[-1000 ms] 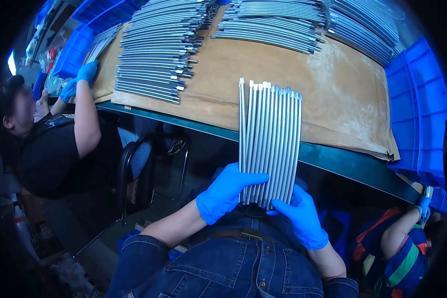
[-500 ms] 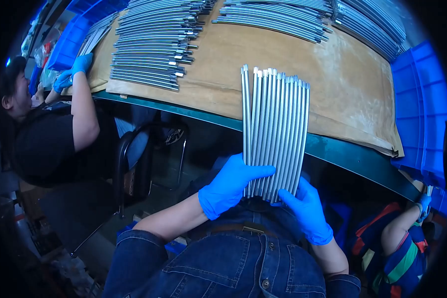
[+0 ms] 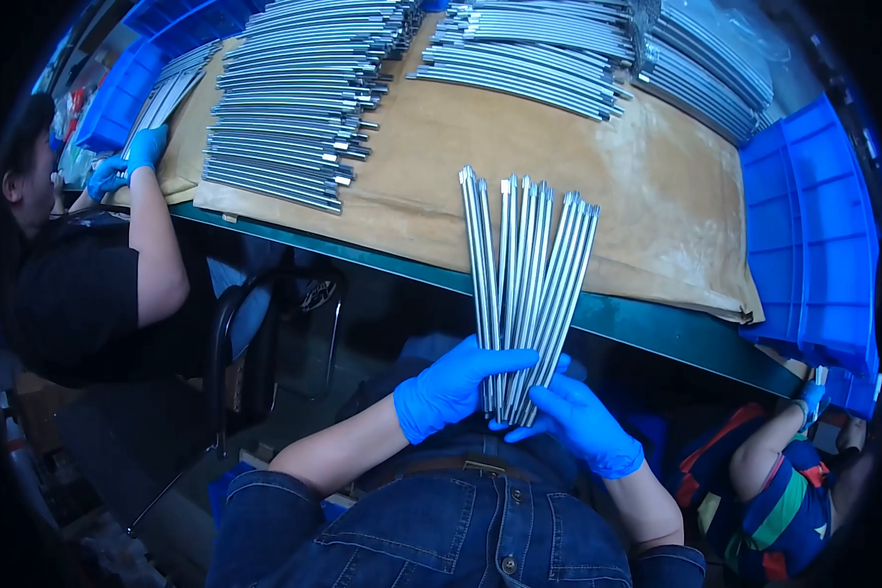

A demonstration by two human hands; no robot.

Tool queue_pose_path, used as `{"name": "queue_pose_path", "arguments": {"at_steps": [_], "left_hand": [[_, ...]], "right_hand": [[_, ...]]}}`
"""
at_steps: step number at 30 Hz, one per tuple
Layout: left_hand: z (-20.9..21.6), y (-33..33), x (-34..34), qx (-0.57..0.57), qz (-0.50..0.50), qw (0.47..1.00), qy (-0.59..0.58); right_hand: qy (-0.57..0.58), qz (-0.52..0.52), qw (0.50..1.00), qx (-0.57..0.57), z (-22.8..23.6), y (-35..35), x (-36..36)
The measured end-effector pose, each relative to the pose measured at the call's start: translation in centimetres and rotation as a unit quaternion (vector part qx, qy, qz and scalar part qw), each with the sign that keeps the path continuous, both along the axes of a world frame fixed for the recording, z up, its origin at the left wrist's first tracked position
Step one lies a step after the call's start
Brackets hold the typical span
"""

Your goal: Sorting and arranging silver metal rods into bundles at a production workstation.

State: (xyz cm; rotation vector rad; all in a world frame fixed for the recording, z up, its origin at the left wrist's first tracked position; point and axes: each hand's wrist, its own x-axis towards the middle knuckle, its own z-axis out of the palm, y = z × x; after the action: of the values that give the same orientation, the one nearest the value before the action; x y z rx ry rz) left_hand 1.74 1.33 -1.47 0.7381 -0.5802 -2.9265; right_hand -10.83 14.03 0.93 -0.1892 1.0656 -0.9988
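Blue bins first: one big bin (image 3: 813, 225) sits at the table's right end, its inside hidden from this angle, can't tell what's in it. More blue bins (image 3: 132, 83) at top left, contents also not visible. Between them, brown paper (image 3: 461, 147) covers the green-edged table (image 3: 657, 328), w/ rods laid in flat stacks: one stack (image 3: 294, 118) left of centre, another (image 3: 529, 54) top centre, a third (image 3: 706, 69) top right.

Now the hands. Both in blue gloves, close together just above the lap, denim below. Left hand (image 3: 451, 387) wraps the lower end of a rod bundle (image 3: 524, 284), fingers curled across the front. Right hand (image 3: 583, 426) is at the bundle's bottom right, index finger pointing up along the rods, touching them. So both clamped on the same bundle. Bundle stands nearly upright, held in the air in front of the table edge, tops fanned out a bit, splitting into roughly three groups over the paper.

Far left, a co-worker in a black top reaches onto the table, gloved hand (image 3: 145, 149) at the paper's left edge, next to some rods. Bottom right, another person in a striped shirt (image 3: 784, 510).
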Motion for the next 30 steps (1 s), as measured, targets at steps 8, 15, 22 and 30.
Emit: {"name": "queue_pose_path", "arguments": {"at_steps": [8,15,22,30], "left_hand": [[1.3,0.1,0.9,0.068,0.019,0.997,0.010],[5.4,-2.2,2.3,0.072,-0.007,0.997,0.024],[9.3,-7.0,3.9,0.054,-0.081,0.993,0.067],[11.4,-13.8,-1.4,-0.111,0.028,0.957,0.266]], "right_hand": [[0.456,0.393,0.790,-0.118,6.5,-1.4,-4.8],[0.734,0.261,0.466,-0.421,5.3,-8.9,-5.3],[0.541,0.258,0.514,-0.614,5.2,-18.0,-3.0],[0.220,-0.008,0.904,-0.365,5.0,-23.6,-5.5]]}}
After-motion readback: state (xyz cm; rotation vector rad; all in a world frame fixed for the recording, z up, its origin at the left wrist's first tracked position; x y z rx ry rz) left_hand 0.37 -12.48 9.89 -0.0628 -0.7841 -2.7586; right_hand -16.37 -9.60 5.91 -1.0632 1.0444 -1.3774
